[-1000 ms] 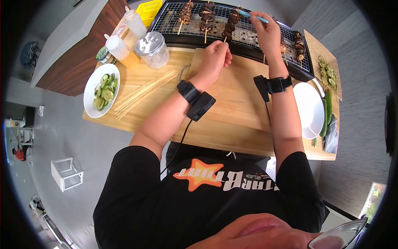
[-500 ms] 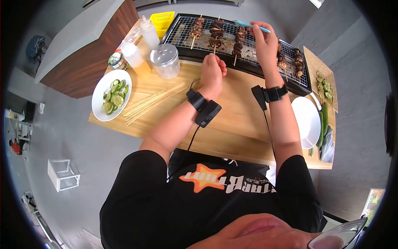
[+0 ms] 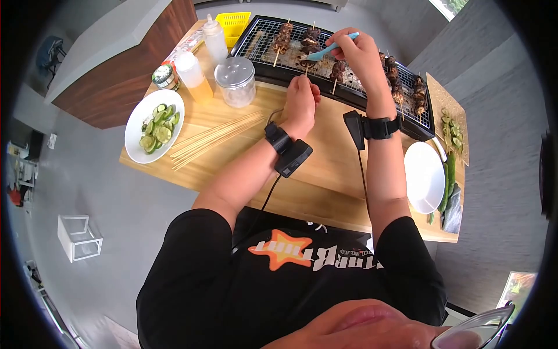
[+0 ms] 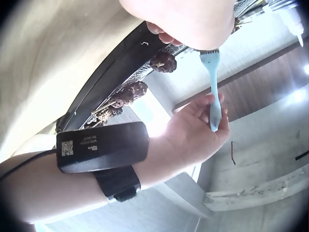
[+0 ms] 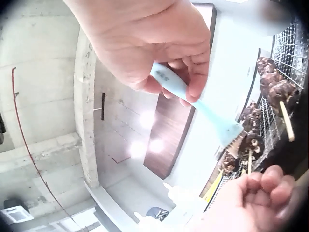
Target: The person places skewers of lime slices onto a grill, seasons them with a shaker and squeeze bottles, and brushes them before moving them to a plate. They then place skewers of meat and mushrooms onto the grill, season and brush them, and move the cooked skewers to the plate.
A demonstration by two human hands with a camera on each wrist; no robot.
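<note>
My left hand (image 3: 302,102) pinches the bare stick end of a meat skewer (image 3: 311,42), second from the left on the grill (image 3: 251,51). Light blue and held by its handle, a basting brush (image 3: 329,51) is in my right hand (image 3: 365,61). Its bristles (image 5: 236,145) rest at the lower pieces of meat on that skewer, close above the left fingers. From the left wrist view, the brush head (image 4: 209,59) is partly hidden behind the left hand. More browned skewers (image 3: 338,71) lie to the right on the mesh.
Left of the hands are bamboo sticks (image 3: 218,139), a lidded jar (image 3: 235,87), squeeze bottles (image 3: 195,78) and a bowl (image 3: 132,125) of green slices. A white bowl (image 3: 424,177) and cucumbers (image 3: 449,180) stand right. A yellow basket (image 3: 233,26) sits behind.
My left hand has shifted from the third skewer's stick to the second's. The brush has moved left and down from the third skewer onto the second.
</note>
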